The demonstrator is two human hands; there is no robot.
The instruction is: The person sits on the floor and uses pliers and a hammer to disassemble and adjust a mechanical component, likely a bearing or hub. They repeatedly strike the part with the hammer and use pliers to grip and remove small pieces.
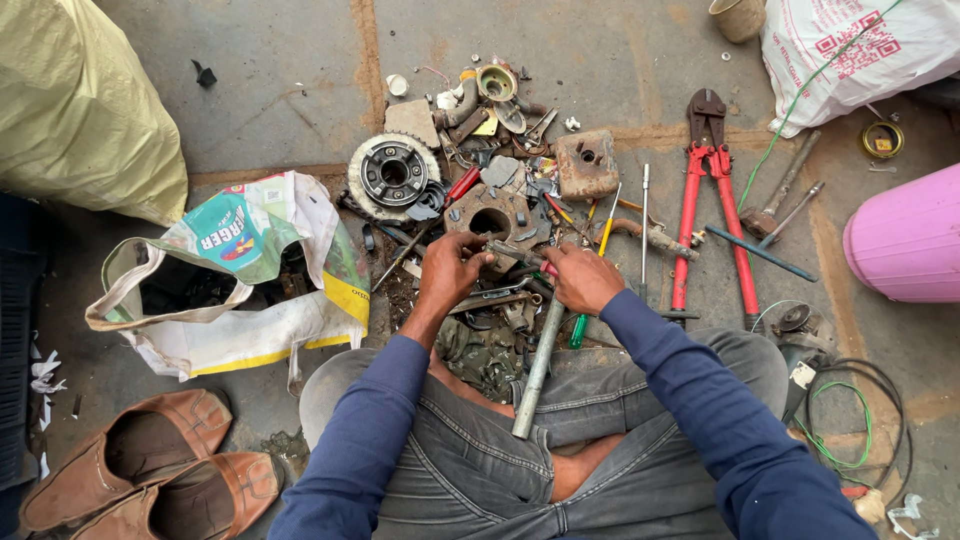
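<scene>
Concrete floor [280,90] outdoors, person sitting cross-legged with a scrap heap [480,170] spread just beyond the knees. Work piece: a small dark metal part [512,252], held between both hands directly over the heap, so anything that drops lands in the pile. Left hand [450,270] closed around its left end, steadying it. Right hand [580,278] closed on the right end; a red-tipped handle [548,268] shows at the fingers, exact tool can't be told. A grey steel pipe [538,368] runs from under the hands back across the lap. Far left of the heap: toothed sprocket wheel [393,174]. Far middle: rusty block [586,164]. Right, within arm's reach: red-handled bolt cutters [706,200], then a hammer [780,195]. Left: open printed sack [240,280]. Near left: brown shoes [150,465]. Right edge: pink drum [905,235].
</scene>
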